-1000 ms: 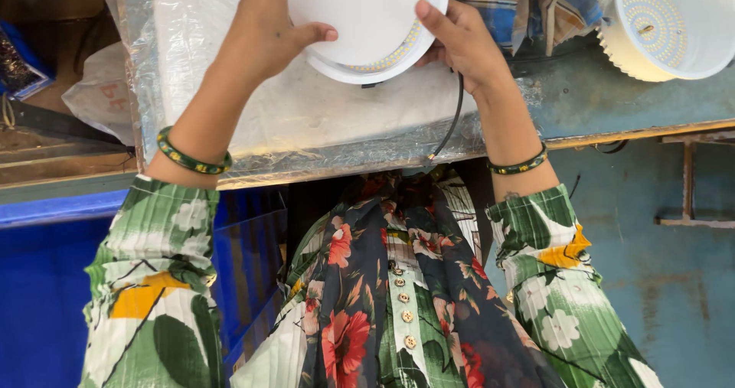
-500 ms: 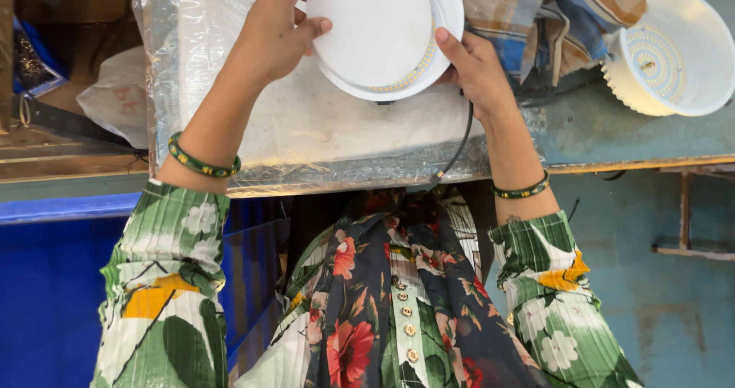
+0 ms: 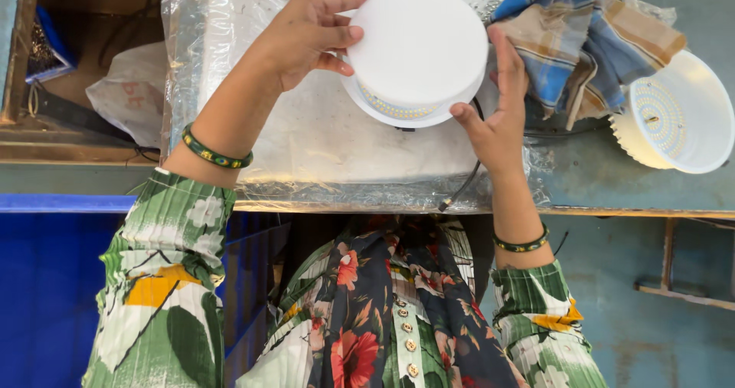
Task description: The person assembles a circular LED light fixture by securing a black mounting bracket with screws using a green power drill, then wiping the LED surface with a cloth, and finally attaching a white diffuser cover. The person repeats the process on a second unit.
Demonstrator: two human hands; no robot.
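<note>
- Head view: the left hand (image 3: 310, 36) grips the left edge of a round white lamp cover (image 3: 419, 42), thumb and fingers curled on its rim.
- The right hand (image 3: 494, 116) holds the cover's right side, fingers spread along the rim and thumb tucked under the lower edge.
- The cover sits over a white lamp base (image 3: 398, 112) whose ring of small yellow diodes shows just below it; both are held above the workbench (image 3: 605, 185).
- A clear plastic sheet (image 3: 306, 143) lies on the bench beneath the hands.
- A black cable (image 3: 463, 185) runs from under the lamp to the bench's near edge.
- A checked blue and tan cloth (image 3: 589, 44) lies just right of the lamp, touching the right hand's fingers.
- A second open lamp base (image 3: 674, 112), diodes up, lies near the cloth on the right.
- Each wrist wears a green bangle (image 3: 216, 149).
</note>
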